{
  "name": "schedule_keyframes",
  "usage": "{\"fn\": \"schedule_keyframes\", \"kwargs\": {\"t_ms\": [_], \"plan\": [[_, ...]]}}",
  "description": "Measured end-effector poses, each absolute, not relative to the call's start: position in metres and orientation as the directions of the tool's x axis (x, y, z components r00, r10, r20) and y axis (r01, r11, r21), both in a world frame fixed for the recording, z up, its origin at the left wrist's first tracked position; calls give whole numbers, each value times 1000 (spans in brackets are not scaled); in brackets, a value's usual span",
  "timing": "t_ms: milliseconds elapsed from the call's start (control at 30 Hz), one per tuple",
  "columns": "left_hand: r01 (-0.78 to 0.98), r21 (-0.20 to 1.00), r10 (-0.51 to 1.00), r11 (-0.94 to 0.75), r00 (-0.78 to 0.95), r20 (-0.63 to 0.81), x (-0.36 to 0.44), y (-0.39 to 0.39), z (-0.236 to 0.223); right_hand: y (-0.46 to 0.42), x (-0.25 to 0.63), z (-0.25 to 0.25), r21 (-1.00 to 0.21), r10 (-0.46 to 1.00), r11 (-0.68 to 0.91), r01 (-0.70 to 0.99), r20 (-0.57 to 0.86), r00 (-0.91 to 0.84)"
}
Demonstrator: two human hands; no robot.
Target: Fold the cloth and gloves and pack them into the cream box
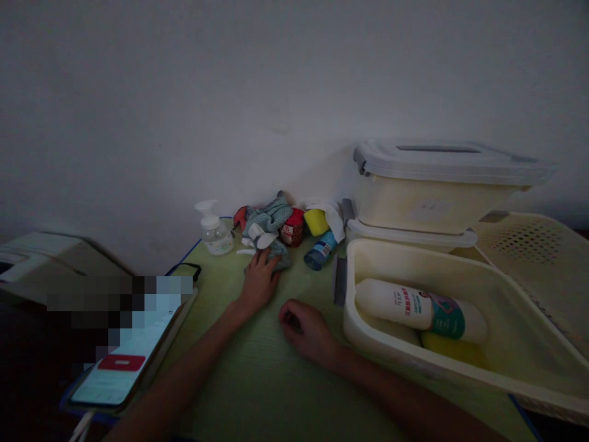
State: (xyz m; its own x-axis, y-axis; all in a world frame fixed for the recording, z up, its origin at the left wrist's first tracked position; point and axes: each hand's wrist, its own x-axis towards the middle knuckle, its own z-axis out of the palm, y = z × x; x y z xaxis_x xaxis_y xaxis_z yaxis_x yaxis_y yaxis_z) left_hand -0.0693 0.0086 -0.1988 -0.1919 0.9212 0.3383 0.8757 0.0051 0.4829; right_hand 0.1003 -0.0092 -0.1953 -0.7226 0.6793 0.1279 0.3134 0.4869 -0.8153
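Note:
My left hand (261, 281) rests with its fingers stretched out and a little apart on a crumpled grey-green cloth (279, 256). Just beyond its fingertips lies a white capped item (261, 237), partly hidden in the pile. Behind that are a blue-grey mesh cloth (271, 215) and a red container (293, 229). A clear blue bottle (320, 250) lies on its side to the right, below a yellow sponge-like piece (315, 221) and a white cloth (335, 220). My right hand (308, 331) is loosely curled above the green table, with nothing visible in it.
On the right, an open cream bin (506, 294) holds a white-and-green bottle (421, 309) and something yellow (453, 351). Behind it stands a lidded box (414, 202), beside a perforated basket (529, 239). A pump bottle (216, 236) and a lit phone (124, 362) are leftward.

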Motion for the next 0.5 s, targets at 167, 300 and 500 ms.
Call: {"fn": "schedule_keyframes", "kwargs": {"t_ms": [167,300,500], "plan": [[809,587,916,-30,-214,341,-73,15,-195,-9,100,-193,-821,689,477,314,127,-714],[710,701,915,-67,-237,327,-68,14,-195,-9,99,-193,-823,693,473,314,127,-710],[589,794,954,-151,-125,274,-58,11,-192,-10,98,-191,-826,701,464,320,121,-703]]}}
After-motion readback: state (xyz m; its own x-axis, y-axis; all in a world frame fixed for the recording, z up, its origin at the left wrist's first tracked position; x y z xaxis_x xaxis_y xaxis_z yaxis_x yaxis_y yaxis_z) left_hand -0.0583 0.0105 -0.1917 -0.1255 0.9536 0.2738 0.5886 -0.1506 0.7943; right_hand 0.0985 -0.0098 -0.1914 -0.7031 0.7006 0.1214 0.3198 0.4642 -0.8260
